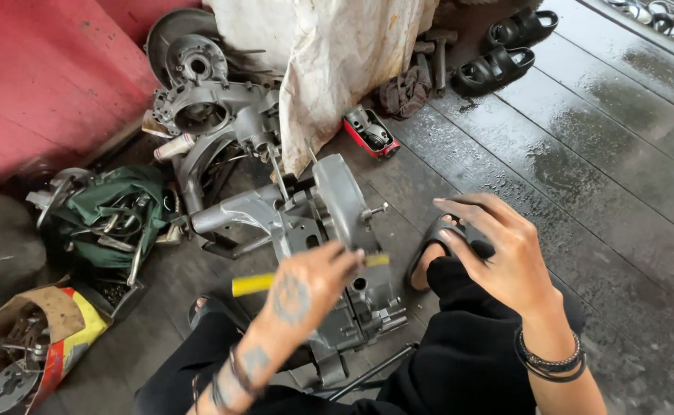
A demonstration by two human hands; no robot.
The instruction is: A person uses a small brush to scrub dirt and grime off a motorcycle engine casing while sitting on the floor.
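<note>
My left hand (306, 288) is closed around a yellow-handled tool (254, 283), held crosswise against a grey metal engine casing (337, 223) that stands on the dark wet floor between my knees. My right hand (498, 250) hovers to the right of the casing with its fingers spread and curled, holding nothing, above my black-trousered knee. A bolt sticks out of the casing's side toward the right hand. My foot in a black sandal (429, 253) shows just below that hand.
A second engine casing (206, 107) lies behind, by a red wall (37, 84). A white sack (337, 54), a red-and-black part (371, 134), hammers (433, 54) and black sandals (498, 65) lie beyond. Left: green cloth with tools (114, 211) and a carton of parts (37, 338).
</note>
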